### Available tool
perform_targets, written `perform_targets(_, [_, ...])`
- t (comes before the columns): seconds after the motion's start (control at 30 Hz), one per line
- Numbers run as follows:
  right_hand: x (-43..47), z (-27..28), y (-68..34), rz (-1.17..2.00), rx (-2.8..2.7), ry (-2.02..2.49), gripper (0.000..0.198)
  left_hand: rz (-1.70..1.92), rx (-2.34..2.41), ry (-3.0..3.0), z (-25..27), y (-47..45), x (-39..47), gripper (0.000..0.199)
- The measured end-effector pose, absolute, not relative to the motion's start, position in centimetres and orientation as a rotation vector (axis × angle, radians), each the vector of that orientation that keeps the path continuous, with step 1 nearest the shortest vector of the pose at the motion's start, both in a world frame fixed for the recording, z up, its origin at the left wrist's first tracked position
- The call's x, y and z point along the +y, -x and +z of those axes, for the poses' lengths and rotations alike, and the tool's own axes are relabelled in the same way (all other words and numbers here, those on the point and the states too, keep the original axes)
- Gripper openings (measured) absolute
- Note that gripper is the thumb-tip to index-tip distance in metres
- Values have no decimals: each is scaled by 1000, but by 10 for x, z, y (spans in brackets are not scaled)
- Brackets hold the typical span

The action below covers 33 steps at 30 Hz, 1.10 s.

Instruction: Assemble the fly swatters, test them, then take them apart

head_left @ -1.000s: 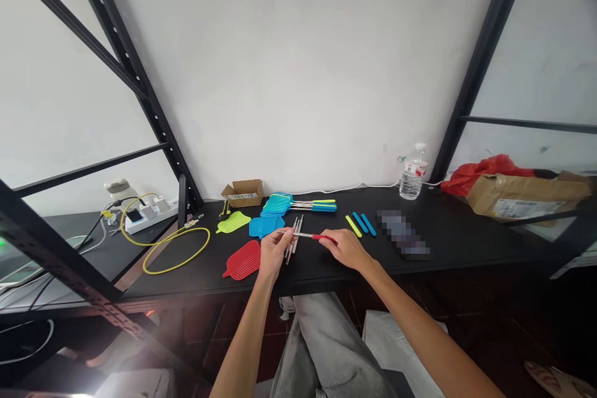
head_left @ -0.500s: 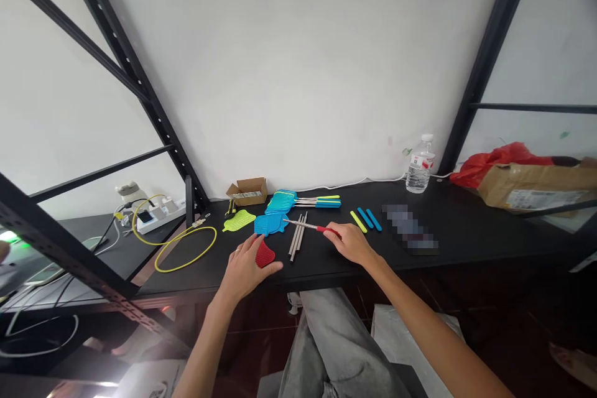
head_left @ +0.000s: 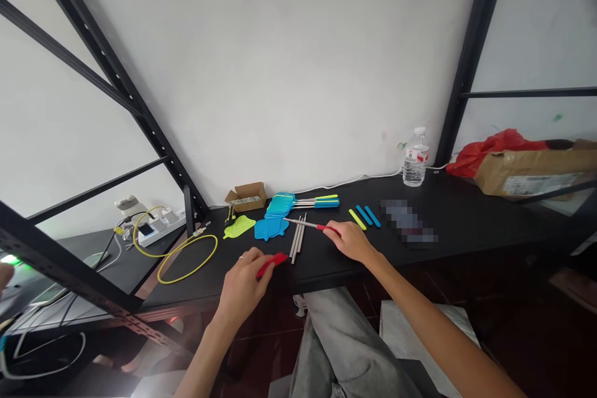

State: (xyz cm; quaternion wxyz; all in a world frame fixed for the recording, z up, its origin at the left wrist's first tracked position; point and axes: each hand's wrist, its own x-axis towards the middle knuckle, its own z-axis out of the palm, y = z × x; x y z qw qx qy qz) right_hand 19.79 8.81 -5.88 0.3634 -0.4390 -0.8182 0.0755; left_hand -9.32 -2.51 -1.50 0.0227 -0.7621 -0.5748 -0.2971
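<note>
My left hand (head_left: 245, 280) is closed on a red fly swatter head (head_left: 271, 265), lifted above the front edge of the table and seen nearly edge-on. In my right hand (head_left: 349, 241) is a fly swatter rod (head_left: 305, 223), a thin metal shaft with a red handle. Its bare tip points left, above the blue swatter heads (head_left: 271, 228). Several loose metal rods (head_left: 297, 239) lie between the hands. A yellow-green swatter head (head_left: 239, 227) rests left of the blue ones. Behind them lie assembled swatters (head_left: 280, 204) with blue and green handles.
Loose handles (head_left: 368, 216), blue and yellow-green, lie right of my right hand near a blurred-out object (head_left: 408, 222). A small cardboard box (head_left: 246, 197) and a water bottle (head_left: 415, 158) stand at the back. A yellow cable (head_left: 215, 249) loops at left; shelf posts flank the table.
My left hand has picked up the red swatter head from the table, closing on it and tilting it up. My right hand holds the rod in about the same place.
</note>
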Motion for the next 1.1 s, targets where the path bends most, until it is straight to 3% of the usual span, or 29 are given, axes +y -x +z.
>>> perform_targets(0.1, [89, -60, -198, 189, -2080, 1148, 38, -1524, -1873, 2139, -6, 87, 6, 22])
perform_targets(0.23, [90, -59, -201, 226, -2002, 1179, 38, -2612, -1976, 1747, -19, 72, 58, 39])
perform_targets(0.37, [93, -58, -204, 357, -1856, 1138, 38, -3155, -1989, 1358, -43, 50, 90, 51])
perform_targets(0.7, [103, -65, -208, 528, -1671, 1195, 54, -3423, -1728, 1249, -60, 44, 93, 69])
perform_targets(1.1, [107, -67, -208, 572, -1643, 1221, 53, -3506, -1600, 1179, -62, 45, 93, 66])
